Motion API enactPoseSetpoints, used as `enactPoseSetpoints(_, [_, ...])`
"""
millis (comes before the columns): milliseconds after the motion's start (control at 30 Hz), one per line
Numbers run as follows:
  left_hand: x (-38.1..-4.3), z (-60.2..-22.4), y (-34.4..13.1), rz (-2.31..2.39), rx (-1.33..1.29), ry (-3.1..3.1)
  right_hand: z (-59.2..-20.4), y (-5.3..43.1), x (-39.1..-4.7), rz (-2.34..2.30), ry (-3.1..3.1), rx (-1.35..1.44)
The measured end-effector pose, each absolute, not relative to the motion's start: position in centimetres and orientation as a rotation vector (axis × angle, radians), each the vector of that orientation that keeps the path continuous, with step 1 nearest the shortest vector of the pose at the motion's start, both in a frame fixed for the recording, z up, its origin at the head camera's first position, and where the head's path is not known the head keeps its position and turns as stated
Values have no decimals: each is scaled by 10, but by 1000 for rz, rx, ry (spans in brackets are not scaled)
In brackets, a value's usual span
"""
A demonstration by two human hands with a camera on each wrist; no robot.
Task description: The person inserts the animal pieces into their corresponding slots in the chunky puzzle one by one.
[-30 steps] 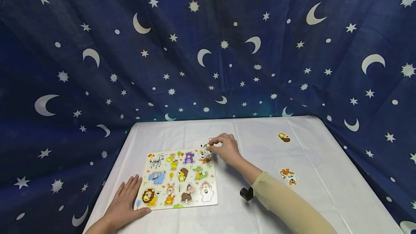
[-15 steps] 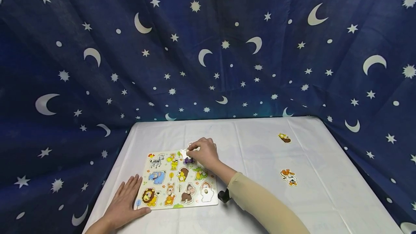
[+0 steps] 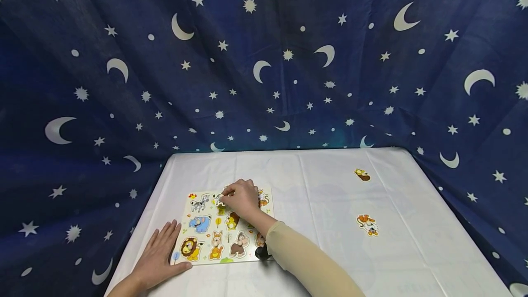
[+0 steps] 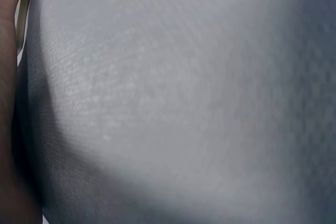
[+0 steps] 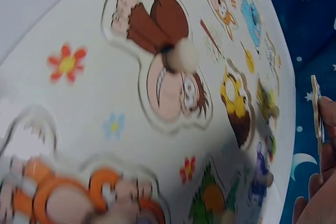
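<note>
My right hand (image 3: 242, 197) pinches a zebra puzzle piece (image 3: 217, 200) over the top row of a white animal peg puzzle board (image 3: 206, 261). The piece overlaps the giraffe (image 3: 221, 210) in the head view. In the right wrist view, the zebra piece (image 5: 316, 111) shows edge-on between fingers and thumb, raised off the board. Left of it on the board is a zebra picture (image 3: 200, 203) with no knob showing. My left hand (image 3: 156, 255) lies flat with fingers extended beside the board, its thumb at the near left corner.
Farther right on the white table (image 3: 321, 205) lie a brown and yellow piece (image 3: 362, 175) and an orange and white piece (image 3: 367, 225). A black object (image 3: 262, 253) sits under my right forearm. A dark blue star-patterned curtain (image 3: 264, 58) surrounds the table.
My right hand has moved left with the zebra piece, from beyond the board's far right corner to above the giraffe. The left hand has stayed in place.
</note>
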State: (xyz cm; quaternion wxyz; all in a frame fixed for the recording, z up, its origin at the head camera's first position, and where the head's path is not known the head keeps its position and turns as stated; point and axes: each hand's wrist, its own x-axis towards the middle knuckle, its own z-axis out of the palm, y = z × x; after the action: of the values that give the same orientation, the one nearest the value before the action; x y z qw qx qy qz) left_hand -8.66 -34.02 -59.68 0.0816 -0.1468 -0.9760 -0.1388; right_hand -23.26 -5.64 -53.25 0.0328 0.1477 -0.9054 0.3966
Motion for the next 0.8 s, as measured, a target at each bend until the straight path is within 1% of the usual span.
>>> enactPoseSetpoints(367, [-85,-596,-343,-414,-447,-2895,-543,-93,-230,1043,-2859,453])
enactPoseSetpoints(600, [-88,-602,-345,-389,-472,-2877,-547,-105,-228,953,-2867,446])
enactPoseSetpoints(800, [-88,-599,-343,-412,-463,-2891,-549,-115,-226,894,-2880,432])
